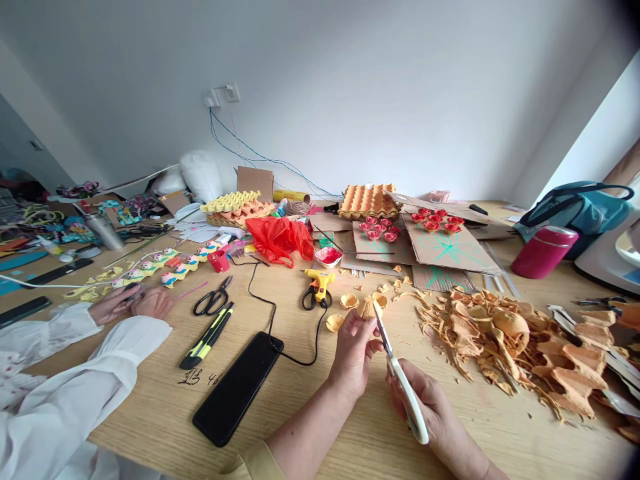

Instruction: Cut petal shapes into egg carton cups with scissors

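Note:
My left hand pinches an orange egg-carton cup in front of me. White-handled scissors are gripped in my right hand, their blades pointing up and reaching the cup's edge. Whether the blades bite into the pulp cannot be made out. Several cut cups lie just beyond, among them one cup behind my left hand and another cup to its left. A yellow glue gun stands behind them, with black scissor handles under it.
Orange carton scraps are heaped at the right. Red paper-pulp flowers rest on cardboard at the back. A black phone, a utility knife and black scissors lie left. Another person's hands work at the far left.

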`<state>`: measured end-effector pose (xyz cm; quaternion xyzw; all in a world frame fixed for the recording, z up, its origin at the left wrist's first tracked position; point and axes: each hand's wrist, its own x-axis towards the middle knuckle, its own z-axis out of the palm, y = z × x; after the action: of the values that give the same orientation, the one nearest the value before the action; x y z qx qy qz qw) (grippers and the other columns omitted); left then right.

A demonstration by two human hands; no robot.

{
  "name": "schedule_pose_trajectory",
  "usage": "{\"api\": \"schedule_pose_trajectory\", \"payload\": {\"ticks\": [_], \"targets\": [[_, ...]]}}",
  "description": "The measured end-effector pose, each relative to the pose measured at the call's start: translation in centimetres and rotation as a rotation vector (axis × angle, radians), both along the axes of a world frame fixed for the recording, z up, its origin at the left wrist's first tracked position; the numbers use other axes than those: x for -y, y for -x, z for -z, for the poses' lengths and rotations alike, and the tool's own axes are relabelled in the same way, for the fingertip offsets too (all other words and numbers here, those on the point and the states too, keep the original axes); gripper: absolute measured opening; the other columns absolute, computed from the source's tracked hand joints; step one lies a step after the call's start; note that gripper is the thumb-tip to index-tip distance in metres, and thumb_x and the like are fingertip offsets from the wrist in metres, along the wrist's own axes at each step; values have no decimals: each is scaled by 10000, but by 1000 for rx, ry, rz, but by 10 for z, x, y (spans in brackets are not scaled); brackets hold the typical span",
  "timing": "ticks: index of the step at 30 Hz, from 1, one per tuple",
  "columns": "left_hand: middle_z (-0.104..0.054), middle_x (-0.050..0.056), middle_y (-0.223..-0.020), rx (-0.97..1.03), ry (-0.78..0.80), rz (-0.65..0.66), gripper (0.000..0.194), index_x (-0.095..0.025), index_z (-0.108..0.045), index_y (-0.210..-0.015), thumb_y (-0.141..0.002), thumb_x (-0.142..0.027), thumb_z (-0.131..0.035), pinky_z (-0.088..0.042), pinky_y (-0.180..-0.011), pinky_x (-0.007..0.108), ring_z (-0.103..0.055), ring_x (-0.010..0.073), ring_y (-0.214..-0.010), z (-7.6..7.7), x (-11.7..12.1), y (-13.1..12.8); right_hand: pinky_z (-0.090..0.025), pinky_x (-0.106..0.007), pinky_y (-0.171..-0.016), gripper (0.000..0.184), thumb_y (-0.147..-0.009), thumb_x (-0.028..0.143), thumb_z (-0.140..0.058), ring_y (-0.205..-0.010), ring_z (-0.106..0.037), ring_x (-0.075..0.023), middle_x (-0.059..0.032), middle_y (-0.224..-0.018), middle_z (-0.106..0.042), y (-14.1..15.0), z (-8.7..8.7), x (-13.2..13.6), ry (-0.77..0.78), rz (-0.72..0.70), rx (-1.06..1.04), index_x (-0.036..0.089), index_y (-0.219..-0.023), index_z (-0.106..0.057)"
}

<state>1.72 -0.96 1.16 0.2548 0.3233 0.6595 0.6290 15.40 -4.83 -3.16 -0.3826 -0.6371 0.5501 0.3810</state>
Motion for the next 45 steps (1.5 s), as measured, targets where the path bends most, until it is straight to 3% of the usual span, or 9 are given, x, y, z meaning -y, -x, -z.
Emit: {"api": "schedule_pose_trajectory", "payload": {"ticks": [5, 11, 21, 27, 38, 45], "targets": [[-553, -27, -738, 7, 15, 15, 377, -177, -623, -879, -645, -383, -835, -372, -497, 163, -498, 67, -614, -1, 0, -1, -285, -241, -509, 429, -945, 583, -457, -555, -314, -109, 49, -620, -389, 0, 0, 0, -36, 24, 54, 207, -740, -463], [-517, -47, -663, -127, 14, -27, 357, -151, -613, -802, -621, -361, -838, -319, -469, 183, -414, 42, -505, -4, 0, -4, -308, -246, -532, 444, -935, 603, -452, -588, -328, -126, 35, -644, -396, 4, -7, 0, -96, 40, 96, 209, -731, -476], [-544, -43, -638, -154, 34, -116, 320, -158, -595, -741, -620, -368, -804, -319, -488, 209, -405, 57, -500, -5, 2, -6, -308, -249, -529, 433, -917, 576, -491, -580, -333, -124, 42, -623, -376, 6, -11, 2, -130, 74, 139, 205, -696, -469], [-560, -34, -673, -130, 1, -79, 334, -155, -605, -784, -635, -361, -823, -314, -481, 190, -410, 54, -527, -5, 1, -6, -293, -253, -522, 421, -913, 567, -510, -566, -320, -119, 48, -617, -365, 6, -10, -2, -130, 73, 124, 207, -699, -463], [-548, -35, -684, 59, -84, -114, 267, -157, -578, -785, -746, -335, -773, -387, -568, 177, -467, 51, -592, 0, -11, 11, -350, -253, -542, 436, -919, 611, -486, -568, -402, -118, 41, -615, -450, -2, -10, -1, 26, -83, 50, 202, -768, -484], [-545, -19, -683, 123, -70, -82, 268, -147, -606, -797, -714, -339, -773, -342, -516, 202, -447, 67, -590, 0, -12, 13, -362, -254, -509, 507, -892, 700, -434, -495, -407, -107, 31, -555, -507, -5, -20, -2, 100, -113, 0, 201, -809, -481]]}}
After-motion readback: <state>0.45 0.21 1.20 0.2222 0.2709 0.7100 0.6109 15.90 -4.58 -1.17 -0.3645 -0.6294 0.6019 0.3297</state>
